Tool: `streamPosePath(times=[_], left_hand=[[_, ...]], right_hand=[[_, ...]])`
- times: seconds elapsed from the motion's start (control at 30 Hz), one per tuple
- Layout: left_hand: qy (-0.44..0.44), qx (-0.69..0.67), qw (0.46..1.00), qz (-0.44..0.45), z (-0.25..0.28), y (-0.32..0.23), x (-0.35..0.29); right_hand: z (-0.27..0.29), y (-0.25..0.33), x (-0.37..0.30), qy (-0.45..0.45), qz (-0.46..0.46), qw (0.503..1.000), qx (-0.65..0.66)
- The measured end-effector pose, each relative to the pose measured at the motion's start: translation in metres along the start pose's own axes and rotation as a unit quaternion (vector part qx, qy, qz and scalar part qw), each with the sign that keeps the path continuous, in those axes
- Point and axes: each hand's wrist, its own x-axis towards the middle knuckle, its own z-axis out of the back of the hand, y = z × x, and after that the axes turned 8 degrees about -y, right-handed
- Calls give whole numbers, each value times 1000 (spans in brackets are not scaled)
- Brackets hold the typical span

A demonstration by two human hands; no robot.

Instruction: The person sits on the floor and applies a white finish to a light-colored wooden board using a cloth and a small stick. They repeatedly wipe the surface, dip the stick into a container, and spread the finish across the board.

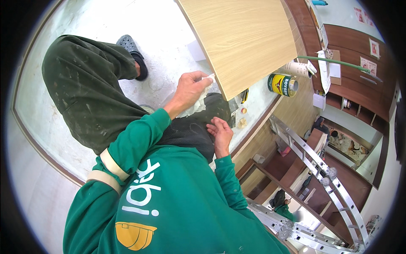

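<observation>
My left hand [186, 94] pinches a crumpled white rag [197, 106] between thumb and fingers. It presses the rag at the near left edge of a light wood-grain board [247, 42], close to the board's lower corner. Part of the rag hangs down below the hand over my dark trousers. My right hand [220, 134] is by my lap, its fingers loosely curled and apart, with nothing visible in them. The board is raised in front of me and hides part of the pale floor.
Right of the board lies a paint can [280, 84] beside a paper roll [298, 68]. A yellow-and-black tool [244, 95] and small pieces lie near the board's corner. An aluminium ladder [321, 169] stands at the right. Another person [282, 206] is in the background.
</observation>
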Motion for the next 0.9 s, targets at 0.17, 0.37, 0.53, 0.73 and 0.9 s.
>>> streamPosePath(times=[0.17,0.37,0.53,0.73,0.9], left_hand=[[-4,62,998,-15,-12,-1,1],[-46,73,995,-45,-2,-13,20],[-45,83,992,-78,-8,-10,10],[-58,80,994,-48,-5,-13,19],[-68,74,992,-73,-9,-11,15]], right_hand=[[1,-1,2,-4,-3,1000,-1],[2,-2,1,-2,-12,1000,2],[-2,-2,4,5,-12,1000,5],[0,-2,6,-2,-8,1000,3],[-1,-4,7,-3,-10,1000,-2]])
